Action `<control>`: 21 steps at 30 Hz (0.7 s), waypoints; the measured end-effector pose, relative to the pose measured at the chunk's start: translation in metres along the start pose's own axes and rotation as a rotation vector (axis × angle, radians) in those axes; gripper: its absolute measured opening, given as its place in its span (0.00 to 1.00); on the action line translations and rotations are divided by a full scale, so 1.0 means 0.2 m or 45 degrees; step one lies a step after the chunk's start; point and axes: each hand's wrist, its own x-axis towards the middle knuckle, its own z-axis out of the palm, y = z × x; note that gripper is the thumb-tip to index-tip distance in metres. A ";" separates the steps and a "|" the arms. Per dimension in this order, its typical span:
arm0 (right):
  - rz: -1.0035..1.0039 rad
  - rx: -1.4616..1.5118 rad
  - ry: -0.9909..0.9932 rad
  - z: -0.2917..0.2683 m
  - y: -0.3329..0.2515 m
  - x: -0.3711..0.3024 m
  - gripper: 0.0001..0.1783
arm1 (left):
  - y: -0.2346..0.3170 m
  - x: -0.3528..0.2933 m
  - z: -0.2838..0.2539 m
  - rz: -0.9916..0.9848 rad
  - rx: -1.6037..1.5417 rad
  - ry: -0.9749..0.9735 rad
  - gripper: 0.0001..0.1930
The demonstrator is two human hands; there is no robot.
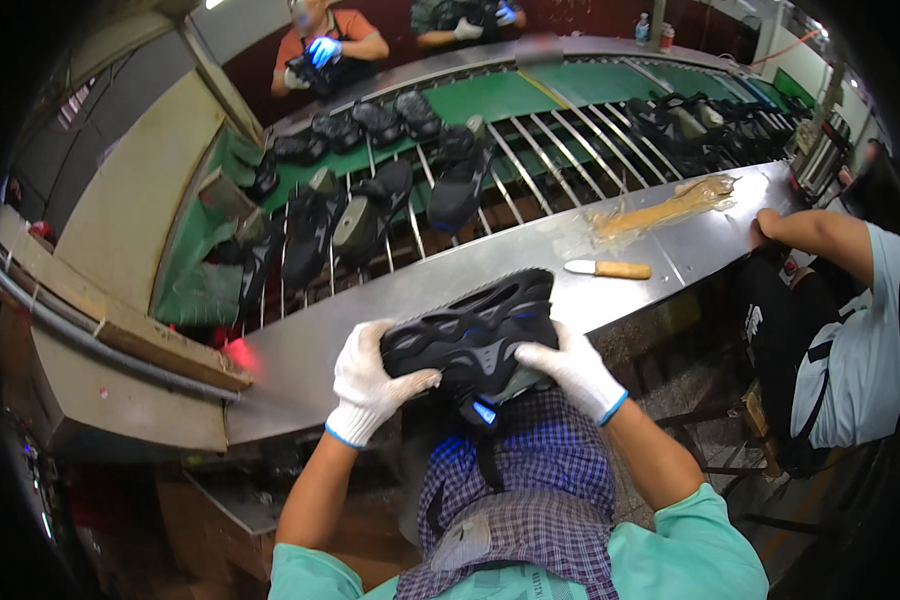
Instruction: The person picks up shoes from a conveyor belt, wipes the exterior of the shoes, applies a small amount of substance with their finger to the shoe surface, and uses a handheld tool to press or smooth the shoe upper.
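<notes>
In front of me, over the near edge of the steel bench (340,375), I hold a black sneaker (465,335) with a thick, sculpted sole. My left hand (368,385), in a white knitted glove with a blue cuff, is closed round the shoe's left end. The right hand (573,372), gloved alike, grips its right end, thumb lying on the side. The fingers behind the shoe are hidden. A greyish patch shows beside the right thumb. Beyond the shoe, a short-bladed knife (610,269) with a wooden handle lies on the bench.
Brown tape (665,208) is stuck on the bench. Behind it, several black shoes (375,210) stand on metal rods over a green conveyor (490,95). A co-worker (850,330) sits at the right; two people (332,50) handle dark items across the line. A beige panel (135,170) rises left.
</notes>
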 end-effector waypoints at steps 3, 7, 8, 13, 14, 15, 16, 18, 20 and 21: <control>-0.153 -0.084 0.178 0.08 -0.10 0.05 0.45 | -0.06 -0.01 0.00 -0.130 -0.101 0.103 0.50; -0.694 -0.181 0.022 0.23 -0.49 0.21 0.38 | -0.03 0.01 -0.03 -0.187 -0.355 0.240 0.53; -0.788 -0.459 0.085 0.24 -0.58 0.22 0.38 | 0.03 0.09 -0.07 -0.117 -0.494 0.229 0.52; -0.838 -0.500 -0.133 0.44 -0.71 0.41 0.34 | 0.02 0.39 -0.31 0.026 -1.166 0.257 0.36; -0.809 -0.385 -0.205 0.48 -0.71 0.45 0.34 | 0.01 0.42 -0.34 -0.062 -1.247 0.256 0.36; -0.767 -0.264 -0.268 0.53 -0.67 0.50 0.34 | 0.01 0.42 -0.34 -0.119 -1.351 0.284 0.35; -0.746 -0.172 -0.283 0.59 -0.63 0.52 0.34 | 0.00 0.42 -0.33 -0.178 -1.464 0.323 0.35; -0.798 -0.343 -0.267 0.68 -0.66 0.47 0.34 | -0.03 0.34 -0.35 -0.270 -1.371 0.487 0.38; -0.947 -0.509 -0.255 0.75 -0.68 0.39 0.35 | -0.02 0.21 -0.41 -0.371 -1.535 0.589 0.42; -1.062 -0.523 -0.257 0.77 -0.66 0.39 0.36 | 0.06 0.20 -0.46 -0.304 -1.245 0.574 0.40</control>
